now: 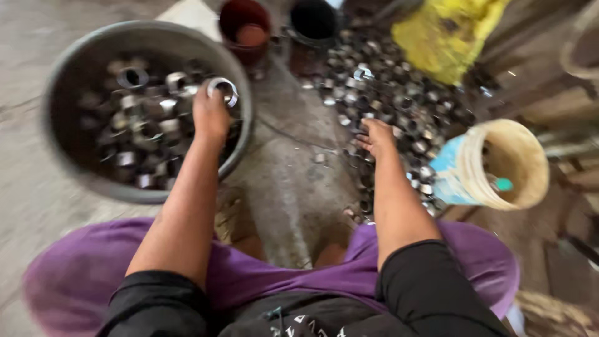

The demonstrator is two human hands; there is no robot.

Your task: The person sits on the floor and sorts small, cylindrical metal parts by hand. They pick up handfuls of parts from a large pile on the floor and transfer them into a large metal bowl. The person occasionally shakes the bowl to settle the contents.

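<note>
Pinched at the fingertips of the left hand [211,115], a short shiny metal ring [223,89] is held over the near-right rim of a big round grey basin [75,59]; the fingers are curled closed around the ring's lower edge, though motion blur hides exactly how they sit. Below and to the left of that grip, the basin holds a heap of similar metal rings [140,134], dull and bright mixed together. Well to the right of it, the right hand [376,136] rests palm-down with fingers bent on a loose pile of rings [387,87] spread over the concrete floor [293,181]; whether it has any ring in its grasp cannot be told. Beyond the held ring stand a dark red bucket [245,28] and a black bucket [314,22]. Farther right of the right hand lies a yellowish bucket [505,162] tipped on its side, with a crumpled yellow sack [443,34] above it. Nearest the camera are the person's purple-clothed knees [81,274].
</note>
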